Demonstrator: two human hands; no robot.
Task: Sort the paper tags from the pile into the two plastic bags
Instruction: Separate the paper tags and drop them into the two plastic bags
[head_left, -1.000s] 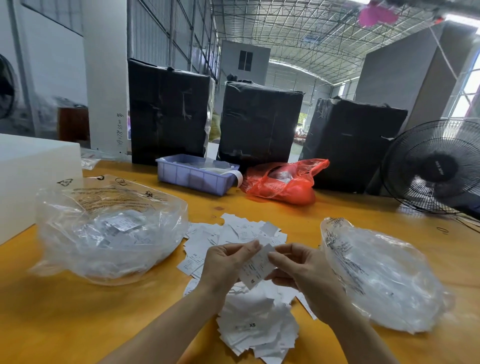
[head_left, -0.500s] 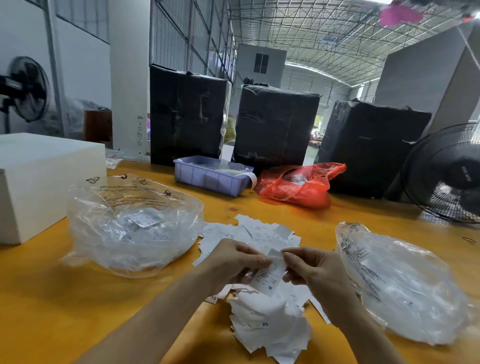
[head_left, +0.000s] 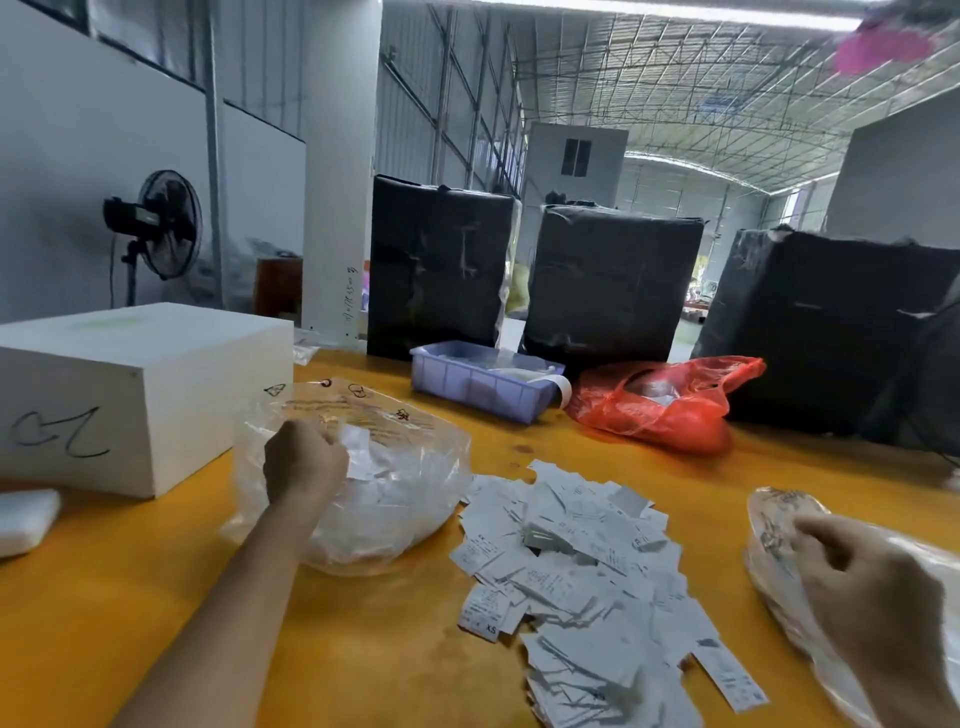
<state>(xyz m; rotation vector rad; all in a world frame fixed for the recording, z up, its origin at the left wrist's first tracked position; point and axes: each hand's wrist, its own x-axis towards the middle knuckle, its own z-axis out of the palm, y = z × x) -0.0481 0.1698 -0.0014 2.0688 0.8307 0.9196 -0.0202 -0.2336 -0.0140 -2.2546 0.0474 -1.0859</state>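
Note:
A pile of white paper tags (head_left: 571, 561) lies on the yellow table (head_left: 156, 597) between two clear plastic bags. The left bag (head_left: 405, 499) holds several tags. My left hand (head_left: 304, 465) is at its mouth, fingers curled, pinching a white tag (head_left: 358, 457) over the opening. The right bag (head_left: 774, 519) lies at the right edge, partly behind my right hand (head_left: 872, 587). That hand hovers over it, blurred, with loosely curled fingers and nothing visible in them.
A white box (head_left: 130, 374) stands at the left, with a small white object (head_left: 21, 519) in front of it. Behind the pile sit a blue tray (head_left: 478, 384) and a red plastic bag (head_left: 660, 405). Black wrapped bundles (head_left: 436, 265) line the far edge.
Both hands held one tag above the pile. My left hand has carried it left to the left bag. My right hand has let go and swung right over the right bag.

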